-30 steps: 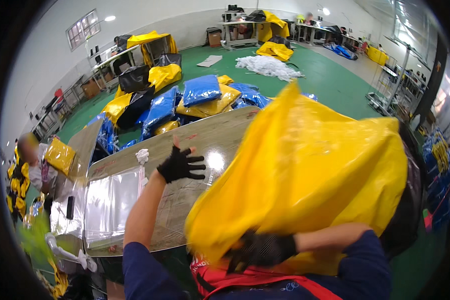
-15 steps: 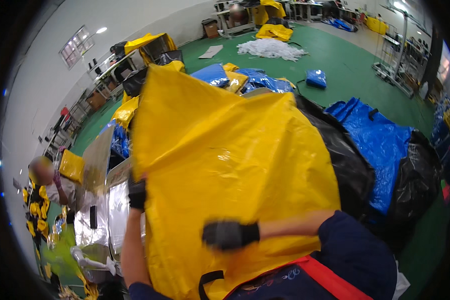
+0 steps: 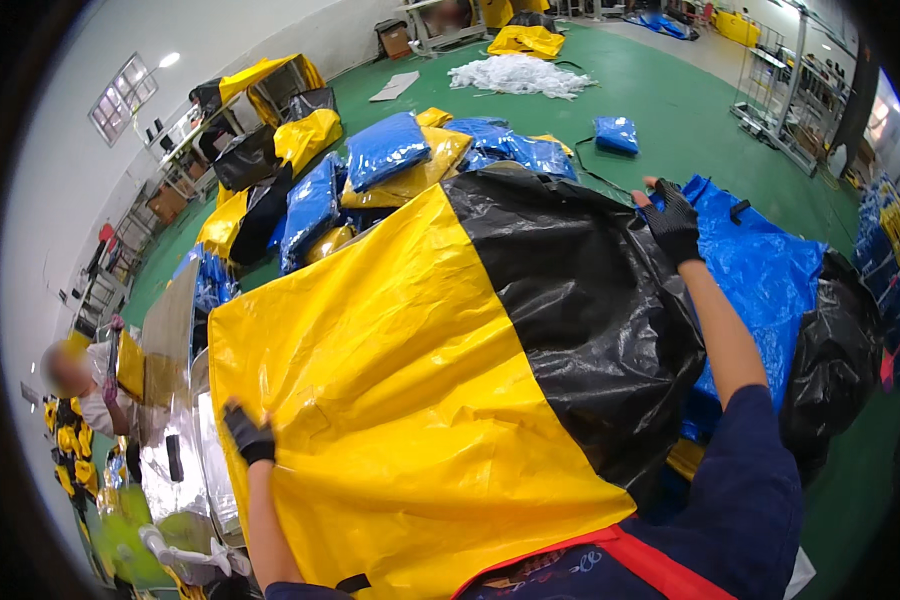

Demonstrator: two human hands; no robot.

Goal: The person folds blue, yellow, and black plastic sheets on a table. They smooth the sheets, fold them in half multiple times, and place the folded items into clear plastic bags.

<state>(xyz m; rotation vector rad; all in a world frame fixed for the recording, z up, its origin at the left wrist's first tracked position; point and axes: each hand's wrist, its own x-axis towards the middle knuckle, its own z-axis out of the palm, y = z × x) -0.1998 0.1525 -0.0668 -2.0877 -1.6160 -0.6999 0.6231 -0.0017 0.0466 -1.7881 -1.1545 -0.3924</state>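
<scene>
A large sheet-like bag or cover lies spread before me, with a glossy yellow part (image 3: 370,390) on the left and a black part (image 3: 580,310) on the right. My left hand (image 3: 247,437), in a dark fingerless glove, rests on the yellow part near its left edge, fingers apart. At the far right edge of the black part is my right hand (image 3: 670,222), gloved the same way, its fingers stretched out. Whether it touches the black edge is hard to see. A short black strap (image 3: 352,583) shows at the near edge.
Beyond lie folded blue packages (image 3: 387,150) and yellow ones. To the right are a blue sheet (image 3: 760,260) and a black one (image 3: 830,350). At left, a person (image 3: 95,375) holds a yellow package beside a shiny metal surface (image 3: 175,460). White scraps (image 3: 520,75) cover some green floor.
The raised yellow part has come down flat, and the black part now shows fully. My right hand has swept from the near middle to the far right; my left hand has moved lower and leftward.
</scene>
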